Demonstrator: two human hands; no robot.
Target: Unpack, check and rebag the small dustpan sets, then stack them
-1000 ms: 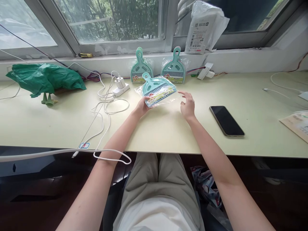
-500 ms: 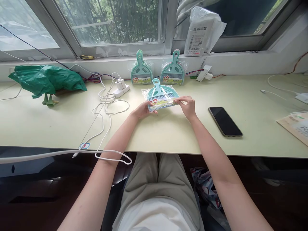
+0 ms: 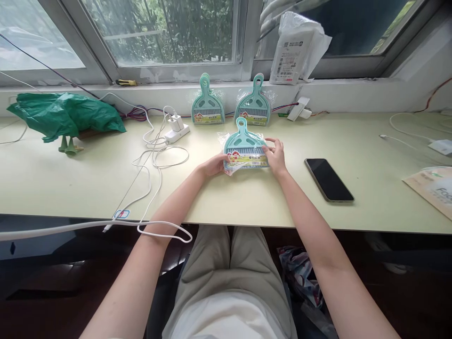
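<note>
Between my hands is a mint-green mini dustpan and brush set [image 3: 245, 143] in clear plastic wrap, its looped handle pointing away from me and its printed label facing me. My left hand [image 3: 214, 165] grips the lower left corner, thumb on the front. On the right edge, my right hand [image 3: 276, 156] pinches the set with the thumb in front and the fingers partly behind it. Two stacks of similar wrapped sets, one on the left [image 3: 207, 103] and one on the right [image 3: 253, 104], lean upright against the wall behind it.
A black phone [image 3: 329, 180] lies to the right. White cables [image 3: 155, 155] and a power strip [image 3: 177, 134] are on the left, beside a green plastic bag [image 3: 67, 115]. One cable loop crosses my left forearm. On the sill stand a wrapped package [image 3: 291, 52] and a yellow-handled tool [image 3: 126, 82].
The held dustpan set has shifted slightly right and now faces me more upright, with its label clearer. Both hands have moved with it, and my right thumb lies on its front edge.
</note>
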